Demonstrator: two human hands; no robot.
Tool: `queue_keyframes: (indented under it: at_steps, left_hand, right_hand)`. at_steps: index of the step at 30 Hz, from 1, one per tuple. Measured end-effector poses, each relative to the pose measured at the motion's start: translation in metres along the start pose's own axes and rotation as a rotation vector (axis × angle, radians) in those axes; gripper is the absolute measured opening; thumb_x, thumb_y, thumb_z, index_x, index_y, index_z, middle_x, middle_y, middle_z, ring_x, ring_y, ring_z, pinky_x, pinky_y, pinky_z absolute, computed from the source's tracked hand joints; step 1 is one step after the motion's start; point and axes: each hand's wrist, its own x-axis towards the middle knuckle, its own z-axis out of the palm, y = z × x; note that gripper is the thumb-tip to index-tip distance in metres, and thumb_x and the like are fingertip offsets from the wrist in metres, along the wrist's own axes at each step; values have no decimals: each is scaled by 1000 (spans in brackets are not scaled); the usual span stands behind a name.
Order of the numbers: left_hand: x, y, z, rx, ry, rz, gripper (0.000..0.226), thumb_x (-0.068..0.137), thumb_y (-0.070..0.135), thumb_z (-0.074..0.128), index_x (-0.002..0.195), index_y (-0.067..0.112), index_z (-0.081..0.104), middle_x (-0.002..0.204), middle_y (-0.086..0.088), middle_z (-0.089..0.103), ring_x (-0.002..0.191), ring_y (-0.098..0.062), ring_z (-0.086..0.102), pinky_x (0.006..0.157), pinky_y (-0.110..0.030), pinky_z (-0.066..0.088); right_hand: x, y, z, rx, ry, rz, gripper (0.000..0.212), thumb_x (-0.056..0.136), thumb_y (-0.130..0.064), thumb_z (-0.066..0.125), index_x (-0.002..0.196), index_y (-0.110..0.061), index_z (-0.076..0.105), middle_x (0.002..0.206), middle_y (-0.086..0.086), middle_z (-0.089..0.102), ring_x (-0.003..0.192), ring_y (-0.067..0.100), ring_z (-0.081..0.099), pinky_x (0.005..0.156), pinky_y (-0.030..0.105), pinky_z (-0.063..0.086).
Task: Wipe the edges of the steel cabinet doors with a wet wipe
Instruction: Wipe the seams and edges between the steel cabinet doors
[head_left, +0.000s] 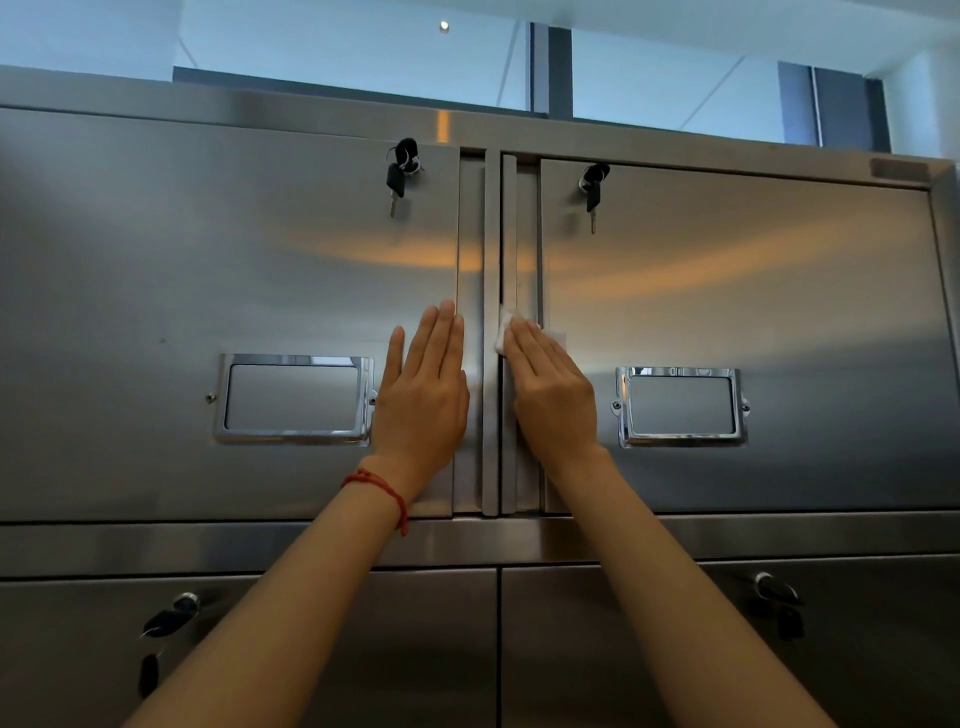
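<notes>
A small white wet wipe (503, 332) is pressed by the flat, straight-fingered right hand (550, 395) against the inner edge of the brushed-steel right door (753, 312), just right of the centre seam (492, 332). The left hand (423, 400), flat and holding nothing, braces the steel left door (208, 270) left of that seam. Even pressure is best kept along the whole edge.

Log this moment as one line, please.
right hand: presses white wet wipe on right steel door's inner edge | left hand: flat on left steel door

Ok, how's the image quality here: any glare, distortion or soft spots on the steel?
Head view: warm orange glare bands across both upper doors; wide-angle bowing bends the cabinet's top edge; left hand, right hand and wet wipe are sharp; lower keys sit dim and slightly soft.
</notes>
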Motion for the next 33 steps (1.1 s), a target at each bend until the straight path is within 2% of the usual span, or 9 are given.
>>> queue_keyframes:
  at_steps: [12,22,28,33]
  left_hand:
    - [0,1,-2,-4,24,12,54,90,7,54,139,-5,33,147,-22,29,136,-36,26,111,-53,21]
    - [0,0,-2,-11,26,12,54,89,6,54,138,-4,33,147,-22,30,136,-36,27,111,-54,24]
    - [0,0,-2,9,17,13,54,90,8,53,139,-4,32,148,-21,28,137,-35,25,112,-51,19]
    - [-1,-1,-1,11,3,12,54,92,10,50,141,-2,29,149,-20,24,139,-33,21,113,-50,17]
  right_hand:
    - [-6,13,-1,-81,-43,-178,40,69,5,77,107,11,64,110,27,63,103,35,62,86,43,53]
    - [5,27,-11,-90,-82,-310,46,63,4,82,106,8,66,109,24,65,101,33,64,87,40,51]
    - [4,41,-15,-83,-115,-461,42,68,2,79,107,7,66,110,23,64,103,33,63,88,42,50]
    - [14,47,-15,-61,-110,-487,41,68,7,77,107,7,66,111,23,64,103,34,63,87,43,52]
